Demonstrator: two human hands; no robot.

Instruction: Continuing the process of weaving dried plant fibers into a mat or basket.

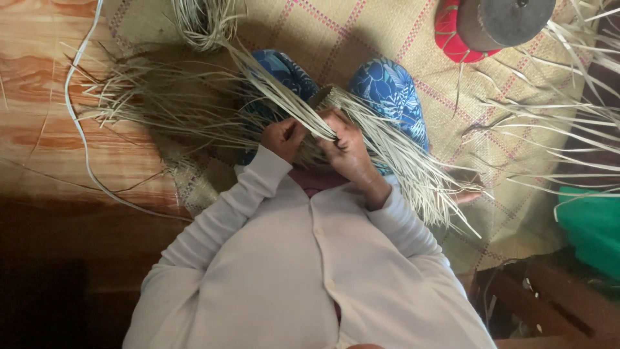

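Loose straw strips (387,148) crowd both sides; bare mat (361,32) ahead is open, w/ wooden block (504,22) far right.

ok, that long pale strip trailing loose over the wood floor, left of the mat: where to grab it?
Probably mid-length on the long pale strip, where it lies alone on the wooden floor, pinched across its flat width from above. Its upper end runs off the picture's top edge; both hands, left hand and right hand, are busy in the straw bundle.

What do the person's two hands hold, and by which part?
Both the left hand and right hand grip pale straw strips near the woven edge, loose ends trailing.
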